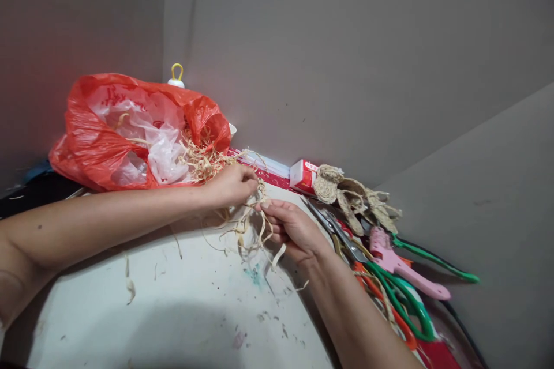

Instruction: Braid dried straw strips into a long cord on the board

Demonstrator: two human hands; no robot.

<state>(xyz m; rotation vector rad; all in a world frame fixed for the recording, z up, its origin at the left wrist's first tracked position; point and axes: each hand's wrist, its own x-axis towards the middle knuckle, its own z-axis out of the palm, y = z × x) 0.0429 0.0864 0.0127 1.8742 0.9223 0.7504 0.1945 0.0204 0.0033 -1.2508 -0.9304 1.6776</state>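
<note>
My left hand (234, 184) is closed, pinching a tangle of pale straw-like fibre strands (249, 225) above a stained white table (173, 305). Just to its right, my right hand (292, 230) is curled round the same strands, fingers pressed together. Loose ends hang down between both hands onto the table. More of the same fibre (201, 161) spills from the mouth of a red plastic bag (99, 150) just behind my left hand.
Along the right table edge lie green-handled scissors (402, 300), a pink glue gun (398, 262), woven fibre pieces (350, 196) and a red-and-white box (303, 176). Grey walls close in behind and to the right. Stray strands (128, 285) lie on the table.
</note>
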